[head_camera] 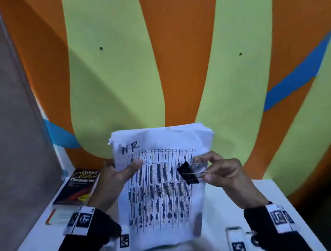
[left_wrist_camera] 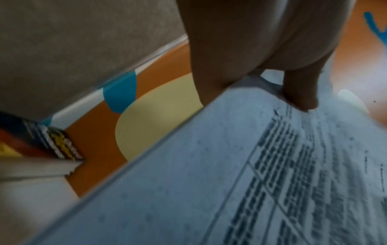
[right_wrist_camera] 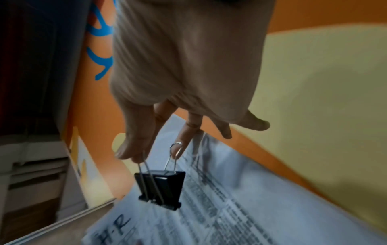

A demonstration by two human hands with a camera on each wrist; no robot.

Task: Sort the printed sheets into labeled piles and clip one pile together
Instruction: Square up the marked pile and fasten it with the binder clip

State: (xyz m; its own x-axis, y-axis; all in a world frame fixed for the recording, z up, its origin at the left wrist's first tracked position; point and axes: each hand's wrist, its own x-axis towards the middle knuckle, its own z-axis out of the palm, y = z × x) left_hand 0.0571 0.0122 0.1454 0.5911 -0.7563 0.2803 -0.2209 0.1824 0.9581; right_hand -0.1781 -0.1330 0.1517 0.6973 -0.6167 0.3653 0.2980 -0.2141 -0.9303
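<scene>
A stack of printed sheets [head_camera: 162,195] with a table of dark text and "H-R" handwritten at its top left is held up above the white table [head_camera: 269,192]. My left hand [head_camera: 121,174] grips its left edge, thumb on the front; the left wrist view shows that thumb on the sheets [left_wrist_camera: 230,182]. My right hand [head_camera: 207,167] pinches the wire handles of a black binder clip [head_camera: 188,173] at the stack's right edge. In the right wrist view the clip [right_wrist_camera: 161,187] hangs from the fingers just over the sheets [right_wrist_camera: 240,207]; whether its jaws bite the paper is unclear.
A dark Oxford book [head_camera: 79,186] lies at the table's back left, beside the grey panel, with a small orange-edged object [head_camera: 53,215] in front of it. An orange, yellow-green and blue painted wall [head_camera: 175,65] stands close behind. Dark floor lies past the table's right edge.
</scene>
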